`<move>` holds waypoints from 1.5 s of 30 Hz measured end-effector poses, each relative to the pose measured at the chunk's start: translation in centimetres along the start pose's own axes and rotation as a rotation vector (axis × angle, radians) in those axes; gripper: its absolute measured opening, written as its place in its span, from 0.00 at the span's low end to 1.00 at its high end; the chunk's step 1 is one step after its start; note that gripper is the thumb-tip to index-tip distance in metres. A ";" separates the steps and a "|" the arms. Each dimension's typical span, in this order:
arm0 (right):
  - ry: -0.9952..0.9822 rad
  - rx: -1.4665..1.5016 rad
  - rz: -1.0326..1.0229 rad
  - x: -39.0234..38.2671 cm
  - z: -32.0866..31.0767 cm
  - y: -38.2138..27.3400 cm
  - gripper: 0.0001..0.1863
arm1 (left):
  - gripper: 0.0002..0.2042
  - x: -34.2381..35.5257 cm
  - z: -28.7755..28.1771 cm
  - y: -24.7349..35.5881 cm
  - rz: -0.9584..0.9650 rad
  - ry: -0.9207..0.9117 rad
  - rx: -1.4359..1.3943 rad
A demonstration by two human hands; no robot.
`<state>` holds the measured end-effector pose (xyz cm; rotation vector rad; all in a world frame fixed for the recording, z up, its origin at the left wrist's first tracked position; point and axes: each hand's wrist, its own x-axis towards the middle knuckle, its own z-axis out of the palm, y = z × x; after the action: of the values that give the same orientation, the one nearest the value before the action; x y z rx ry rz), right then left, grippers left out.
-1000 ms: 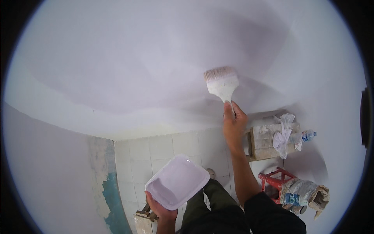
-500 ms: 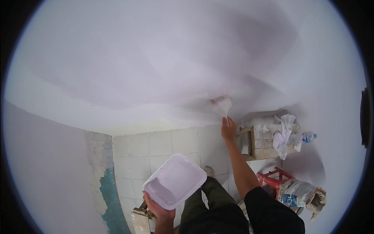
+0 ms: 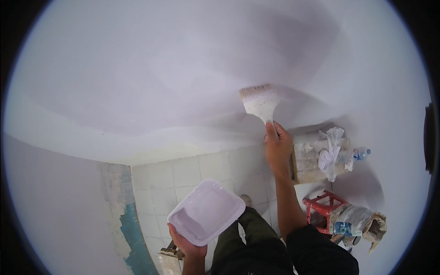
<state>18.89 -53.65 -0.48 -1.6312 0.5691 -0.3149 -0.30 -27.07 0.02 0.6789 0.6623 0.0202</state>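
In my right hand (image 3: 278, 145) is the handle of a wide, paint-smeared paintbrush (image 3: 261, 101), its bristles pointing up against the wall (image 3: 183, 73). The wall carries pale lilac paint, with a whiter, slightly yellowish strip low down above the tiles. My left hand (image 3: 189, 245) grips the lower left corner of a white plastic tub (image 3: 207, 213) in front of my legs. Pale lilac paint lies in the tub, and part of its inner wall shows. The fingers beneath the tub are hidden.
At right stands a paint-spotted wooden bench (image 3: 309, 160) with a plastic bag (image 3: 329, 156) and a bottle (image 3: 361, 153). Nearer are a red stool (image 3: 323, 208) and an opened sack (image 3: 353, 222). A wooden piece (image 3: 169, 259) stands low left. White tiles (image 3: 160, 183) cover the floor.
My right hand has moved the brush upward along the wall, and the brush now looks larger. The tub in my left hand has stayed almost where it was.
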 end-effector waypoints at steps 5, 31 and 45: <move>0.076 -0.015 -0.181 2.5 0.1 7.2 0.17 | 0.37 0.6 -0.8 -0.3 -0.043 -0.052 -0.016; 0.079 -0.173 -0.171 1.4 0.0 -1.5 0.16 | 0.38 0.3 -1.8 -0.1 -0.048 -0.089 0.002; 0.204 -0.122 -0.331 6.2 4.5 17.6 0.19 | 0.33 -0.8 -2.1 0.1 -0.074 -0.094 -0.008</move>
<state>23.25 -54.24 -19.13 -1.8244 0.4763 -0.7091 -2.17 -25.94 -0.68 0.6430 0.5966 -0.0772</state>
